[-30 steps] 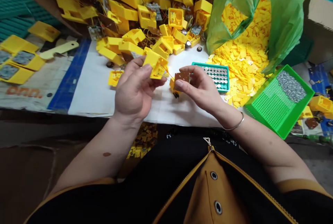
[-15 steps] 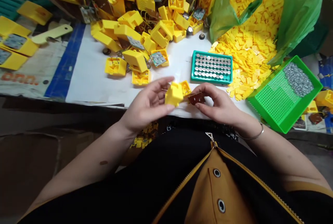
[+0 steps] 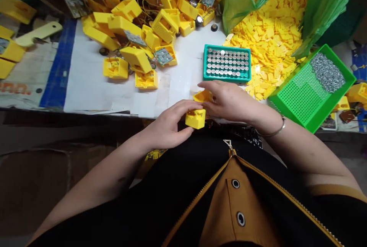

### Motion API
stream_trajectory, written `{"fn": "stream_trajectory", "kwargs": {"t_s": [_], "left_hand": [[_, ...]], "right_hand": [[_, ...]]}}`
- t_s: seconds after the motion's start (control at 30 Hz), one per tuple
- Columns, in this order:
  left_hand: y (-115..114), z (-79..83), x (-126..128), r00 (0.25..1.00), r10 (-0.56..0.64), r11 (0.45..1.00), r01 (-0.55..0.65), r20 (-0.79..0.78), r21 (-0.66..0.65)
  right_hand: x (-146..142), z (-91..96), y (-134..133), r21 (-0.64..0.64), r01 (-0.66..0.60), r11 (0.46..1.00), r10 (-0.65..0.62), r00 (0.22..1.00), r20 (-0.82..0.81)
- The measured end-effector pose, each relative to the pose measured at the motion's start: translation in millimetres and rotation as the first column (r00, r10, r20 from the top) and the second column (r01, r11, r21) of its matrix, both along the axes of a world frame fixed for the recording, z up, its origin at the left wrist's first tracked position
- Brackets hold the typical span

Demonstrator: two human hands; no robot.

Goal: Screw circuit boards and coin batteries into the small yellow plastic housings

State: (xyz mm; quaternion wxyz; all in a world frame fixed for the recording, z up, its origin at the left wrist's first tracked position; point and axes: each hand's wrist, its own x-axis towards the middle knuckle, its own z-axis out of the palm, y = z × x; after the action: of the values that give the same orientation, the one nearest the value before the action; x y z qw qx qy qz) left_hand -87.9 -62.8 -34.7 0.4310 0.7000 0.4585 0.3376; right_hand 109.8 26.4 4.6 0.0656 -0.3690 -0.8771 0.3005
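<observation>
My left hand [image 3: 174,124] grips a small yellow plastic case half [image 3: 195,119] between thumb and fingers, at the table's front edge. Right behind it, a second yellow case half [image 3: 202,96] lies between the thumb and index finger of my right hand [image 3: 229,101]. That hand is turned back-up, so its palm and other fingers are hidden. No brown circuit board shows in it from this angle. Just beyond my right hand sits a teal tray [image 3: 205,63] with rows of small round silver button cells [image 3: 228,62].
Yellow cases with wires and boards [image 3: 137,59] pile up at the back left. Small yellow plastic pieces [image 3: 269,56] spill from a green bag [image 3: 237,6]. A green perforated basket [image 3: 301,98] holding small metal parts [image 3: 328,72] stands at right. A cream-coloured tool [image 3: 40,33] lies far left.
My left hand has lowered and tilted the yellow case half. My right hand has turned over and moved in to the second half; the brown board it held is out of sight.
</observation>
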Motion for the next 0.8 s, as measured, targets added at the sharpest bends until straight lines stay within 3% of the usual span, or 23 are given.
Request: {"fn": "stream_trajectory", "kwargs": {"t_s": [0.07, 0.13, 0.2, 0.3, 0.47, 0.57, 0.8], "left_hand": [[-3, 0.4, 0, 0.988, 0.125, 0.987, -0.114, 0.094, -0.114], [-3, 1.6, 2, 0.921, 0.292, 0.941, -0.229, 0.258, -0.249], [2, 4.3, 4, 0.780, 0.455, 0.870, -0.288, 0.430, -0.399], [14, 10.1, 7, 0.560, 0.616, 0.774, -0.297, 0.554, -0.560], [26, 15.5, 9, 0.347, 0.740, 0.673, -0.365, 0.576, -0.644], [29, 17.0, 9, 0.331, 0.750, 0.662, -0.380, 0.573, -0.646], [52, 34.1, -1, 0.372, 0.671, 0.729, -0.490, 0.641, -0.478]], "right_hand": [[-2, -5.3, 0, 0.009, 0.046, 0.999, -0.045, 0.994, -0.096], [5, -10.8, -1, -0.011, 0.173, 0.985, -0.167, 0.932, -0.322], [15, -15.5, -4, -0.129, 0.272, 0.954, -0.299, 0.808, -0.508], [28, -19.8, -9, -0.315, 0.311, 0.897, -0.442, 0.652, -0.616], [42, -23.2, -15, -0.364, 0.322, 0.874, -0.487, 0.573, -0.660], [51, -24.9, -17, -0.360, 0.359, 0.861, -0.506, 0.538, -0.674], [77, -31.0, -26, -0.438, 0.440, 0.784, -0.617, 0.477, -0.626]]}}
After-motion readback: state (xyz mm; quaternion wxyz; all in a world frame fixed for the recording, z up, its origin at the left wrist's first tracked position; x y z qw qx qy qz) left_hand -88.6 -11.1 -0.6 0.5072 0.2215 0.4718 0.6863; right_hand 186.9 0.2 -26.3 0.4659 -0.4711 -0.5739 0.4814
